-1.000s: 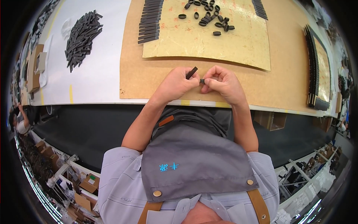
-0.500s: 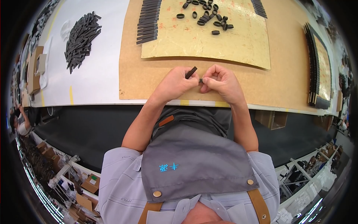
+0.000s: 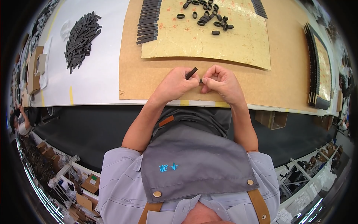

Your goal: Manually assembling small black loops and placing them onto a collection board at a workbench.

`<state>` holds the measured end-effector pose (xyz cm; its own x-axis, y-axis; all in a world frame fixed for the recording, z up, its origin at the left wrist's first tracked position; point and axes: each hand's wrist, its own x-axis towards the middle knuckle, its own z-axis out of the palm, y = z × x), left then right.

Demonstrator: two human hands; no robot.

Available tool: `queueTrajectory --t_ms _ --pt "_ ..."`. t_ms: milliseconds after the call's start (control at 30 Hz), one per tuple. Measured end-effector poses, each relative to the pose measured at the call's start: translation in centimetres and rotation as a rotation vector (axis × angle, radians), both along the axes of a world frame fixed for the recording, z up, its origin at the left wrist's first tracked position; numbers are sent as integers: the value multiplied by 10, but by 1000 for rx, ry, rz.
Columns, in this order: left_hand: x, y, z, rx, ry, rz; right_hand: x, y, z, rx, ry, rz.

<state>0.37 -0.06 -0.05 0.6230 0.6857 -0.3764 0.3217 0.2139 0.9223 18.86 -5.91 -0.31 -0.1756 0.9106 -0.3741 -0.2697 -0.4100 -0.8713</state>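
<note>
While facing the table (image 3: 104, 67), reaching forward with both bare forearms, hands close together above the brown sheet (image 3: 136, 67), near its front edge. Gripping a black strip (image 3: 191, 73) in the left hand (image 3: 177, 83), thumb and fingers closed around it, with one end slanting up and rightward out of the grasp. Pinching a small dark piece (image 3: 201, 81) in the right hand (image 3: 223, 81), thumb pressed to curled fingers, just beside the left fingertips. Cannot tell, behind so many fingers, whether to call strip and piece one thing or two.

Facing, just beyond the hands, a yellow panel (image 3: 179, 41) laid on the sheet. Seeing on it a scatter of black loops (image 3: 215, 33), some touching, others apart. Seeing also a row of black bars (image 3: 147, 31), side by side along the left edge, and a second row (image 3: 259, 9) at the right. Having well off to the left a loose heap (image 3: 82, 41) of black strips on the white tabletop, and farther left a carton (image 3: 34, 71). Having near the right end another panel (image 3: 322, 71), edged in black. Wearing a grey apron (image 3: 194, 153) with tan straps (image 3: 257, 203) over a pale shirt (image 3: 119, 179). Glimpsing an open box (image 3: 272, 119) below the table's front edge, and at far left a co-worker (image 3: 23, 125).
</note>
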Motion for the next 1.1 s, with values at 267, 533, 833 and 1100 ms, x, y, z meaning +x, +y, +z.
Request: queueTrajectory --t_ms 267,533,833,1100 --pt "1 1 6 -1 12 -13 1 0 0 -8 -14 8" --pt "1 0 9 -17 25 1 0 0 0 -12 -27 16" --pt "2 0 8 -4 26 14 0 0 -2 6 -25 11" --pt "-4 -2 2 14 -27 -16 -7 -1 3 8 -1 12"
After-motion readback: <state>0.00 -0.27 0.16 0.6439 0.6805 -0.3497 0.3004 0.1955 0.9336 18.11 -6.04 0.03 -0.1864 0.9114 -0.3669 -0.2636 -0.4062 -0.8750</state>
